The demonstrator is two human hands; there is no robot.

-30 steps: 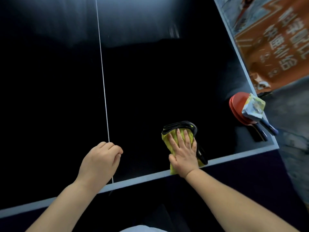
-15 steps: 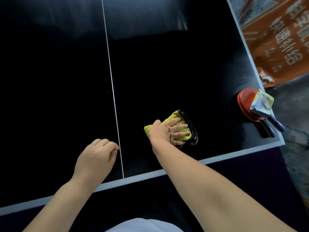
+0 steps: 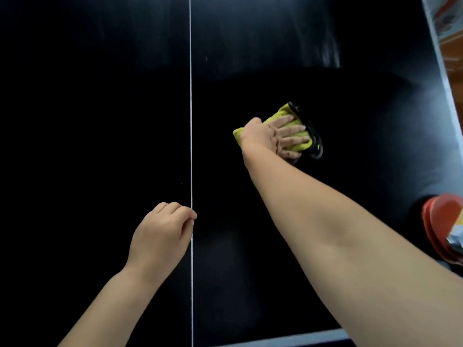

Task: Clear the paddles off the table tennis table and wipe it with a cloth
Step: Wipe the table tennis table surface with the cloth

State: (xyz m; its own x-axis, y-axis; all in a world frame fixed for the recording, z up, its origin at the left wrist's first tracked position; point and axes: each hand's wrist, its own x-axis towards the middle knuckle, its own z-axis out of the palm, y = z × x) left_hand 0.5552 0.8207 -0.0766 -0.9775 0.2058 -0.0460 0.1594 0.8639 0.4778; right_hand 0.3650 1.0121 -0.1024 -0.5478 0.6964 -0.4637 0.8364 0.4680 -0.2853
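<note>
My right hand (image 3: 270, 136) lies flat with straight fingers on a folded yellow cloth with a black edge (image 3: 298, 144), pressing it to the dark table tennis table (image 3: 100, 121), right of the white centre line (image 3: 191, 121). My left hand (image 3: 162, 234) rests on the table at the centre line, fingers curled, holding nothing. Two red paddles (image 3: 438, 226) lie stacked at the table's right edge, cut off by the frame.
A crumpled wrapper (image 3: 457, 236) lies on top of the paddles. The table's pale right edge (image 3: 436, 51) runs down the upper right, with an orange banner (image 3: 453, 46) beyond it. The near edge (image 3: 288, 339) shows at the bottom.
My right hand has slid the cloth away from the near edge, farther across the table and up. The left hand has stayed by the centre line.
</note>
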